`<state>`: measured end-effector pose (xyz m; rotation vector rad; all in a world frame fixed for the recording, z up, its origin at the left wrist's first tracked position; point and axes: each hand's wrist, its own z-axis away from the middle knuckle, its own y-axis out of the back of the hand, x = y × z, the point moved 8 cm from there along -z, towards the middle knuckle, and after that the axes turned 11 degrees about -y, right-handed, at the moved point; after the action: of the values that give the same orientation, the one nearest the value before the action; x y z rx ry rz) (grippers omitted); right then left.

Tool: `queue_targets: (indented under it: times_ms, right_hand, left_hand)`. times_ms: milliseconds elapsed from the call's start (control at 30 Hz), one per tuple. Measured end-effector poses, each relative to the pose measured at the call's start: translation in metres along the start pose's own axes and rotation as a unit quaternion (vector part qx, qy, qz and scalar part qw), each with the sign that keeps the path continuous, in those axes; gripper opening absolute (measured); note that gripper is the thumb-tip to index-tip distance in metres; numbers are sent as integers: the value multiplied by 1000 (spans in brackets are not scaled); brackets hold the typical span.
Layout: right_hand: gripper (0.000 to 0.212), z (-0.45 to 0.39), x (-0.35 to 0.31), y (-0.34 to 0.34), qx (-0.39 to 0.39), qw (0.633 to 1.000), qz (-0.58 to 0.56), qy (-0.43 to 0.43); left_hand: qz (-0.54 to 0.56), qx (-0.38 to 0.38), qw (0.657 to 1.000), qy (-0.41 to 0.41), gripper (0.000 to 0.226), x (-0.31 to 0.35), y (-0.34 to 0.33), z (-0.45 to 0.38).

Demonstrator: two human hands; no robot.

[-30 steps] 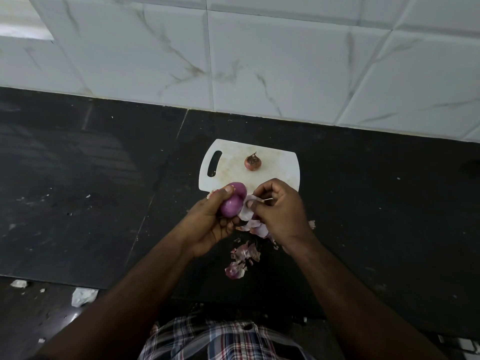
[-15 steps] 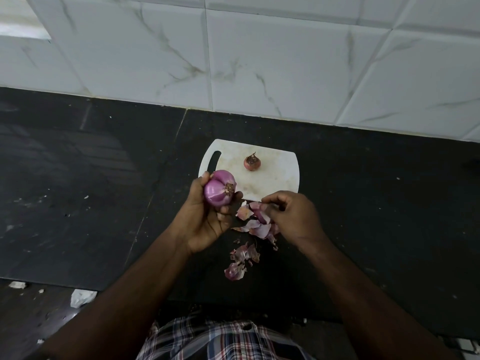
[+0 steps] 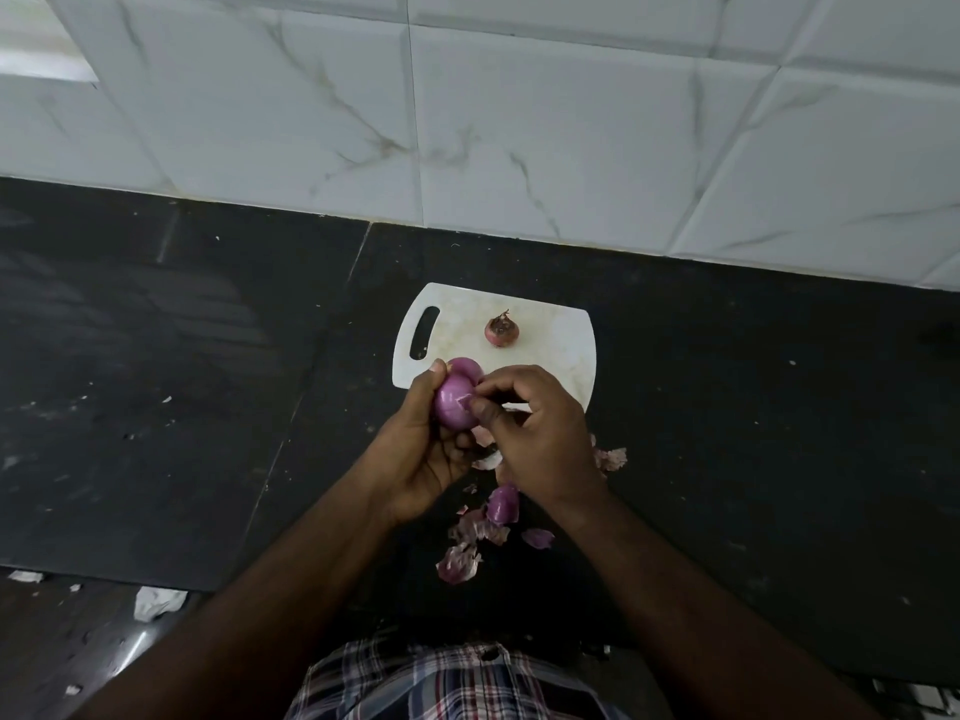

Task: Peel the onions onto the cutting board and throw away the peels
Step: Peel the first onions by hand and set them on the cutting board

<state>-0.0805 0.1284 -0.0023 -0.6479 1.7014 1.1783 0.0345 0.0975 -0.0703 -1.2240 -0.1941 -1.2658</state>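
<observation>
Head view: nearest, peels (image 3: 475, 532) litter my black counter (image 3: 208, 407). Above them my left grip (image 3: 421, 459) clasps the peeled onion (image 3: 457, 397); my right grip (image 3: 535, 433) pinches its skin. Beyond, an unpeeled onion (image 3: 502, 331) sits on the white cutting board (image 3: 550, 350), before the marbled tile wall (image 3: 519, 122).

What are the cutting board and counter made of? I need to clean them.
The cutting board looks like thin white plastic, matte and stained, with a moulded handle slot. The counter seems dark polished stone, likely granite: faint sheen, visible slab joints.
</observation>
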Motion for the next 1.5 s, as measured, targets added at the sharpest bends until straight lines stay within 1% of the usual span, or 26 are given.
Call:
queue_targets:
  times_ms: [67, 100, 167, 233, 267, 300, 367, 433, 500, 533, 600, 700, 767, 867, 933, 1000, 1067, 1167, 1200, 1233, 1300, 1367, 1433, 1500]
  right_hand:
    - [13, -2, 10, 1, -13, 997, -42, -59]
    - [15, -3, 12, 1, -24, 996, -56, -73]
    - [18, -1, 9, 0, -41, 997, -48, -45]
    - [30, 2, 5, -5, -69, 997, -38, -10]
    - [33, 2, 4, -6, -71, 996, -43, -9]
    - [31, 2, 4, -5, -62, 997, -45, -9]
    - [27, 1, 3, 2, -20, 999, -43, -17]
    - [25, -3, 10, 7, 7, 997, -35, -71]
    - [12, -7, 23, 7, -6, 986, -62, -152]
    - [9, -7, 28, 6, -18, 979, -86, -184]
    - [14, -8, 31, 5, -23, 969, -121, -216]
    - [17, -7, 39, 5, -12, 945, -188, -267]
    - [20, -7, 40, 6, -8, 942, -200, -270]
    - [20, -9, 38, 6, -14, 960, -146, -239]
    - [17, -8, 41, 5, -15, 959, -143, -246]
    - [12, -5, 46, -2, -39, 940, -181, -285]
    - [13, 0, 47, -9, -69, 904, -256, -335]
    - [13, 5, 51, -9, -56, 841, -363, -398]
    - [13, 6, 53, -9, -51, 828, -378, -410]
    - [12, 8, 55, -9, -48, 825, -376, -419]
    - [8, 12, 57, -11, -46, 836, -341, -428]
    - [6, 17, 59, -14, -44, 841, -321, -434]
    - [5, 18, 61, -16, -46, 833, -324, -447]
    - [5, 18, 64, -13, -44, 829, -322, -456]
  left_hand:
    - [-1, 9, 1000, 5, 48, 0, 3, -1]
    - [1, 7, 1000, 5, 48, 0, 2, -1]
    - [-1, 4, 1000, -3, 48, 2, 1, -2]
    - [-4, -21, 999, -25, 46, 7, -5, -4]
    - [-5, -38, 999, -34, 45, 9, -7, -5]
    - [-6, -48, 998, -36, 46, 9, -9, -5]
    - [-7, -62, 998, -34, 46, 8, -10, -6]
    - [-10, -50, 998, -28, 45, 5, -8, -7]
    - [-23, -25, 999, -20, 49, 2, -3, -8]
    - [-34, -13, 999, -19, 52, 2, -1, -8]
    - [-53, -3, 998, -28, 56, 4, 0, -9]
    - [-54, 6, 998, -41, 49, 6, -2, -9]
    - [-56, 4, 998, -40, 47, 5, -2, -10]
    - [-62, 1, 997, -39, 40, 5, 0, -10]
    - [-64, 6, 997, -47, 38, 7, -2, -9]
    - [-69, 0, 996, -59, 41, 9, -4, -8]
    - [-72, -15, 996, -58, 45, 8, -5, -9]
    - [-64, -37, 996, -42, 52, 5, -6, -7]
    - [-58, -43, 997, -42, 53, 5, -7, -6]
    - [-53, -50, 996, -45, 52, 5, -7, -5]
    - [-54, -61, 995, -55, 52, 6, -8, -5]
    - [-63, -71, 994, -63, 60, 7, -7, -6]
    - [-68, -81, 992, -61, 70, 7, -6, -5]
    - [-83, -97, 989, -68, 68, 8, -8, -4]
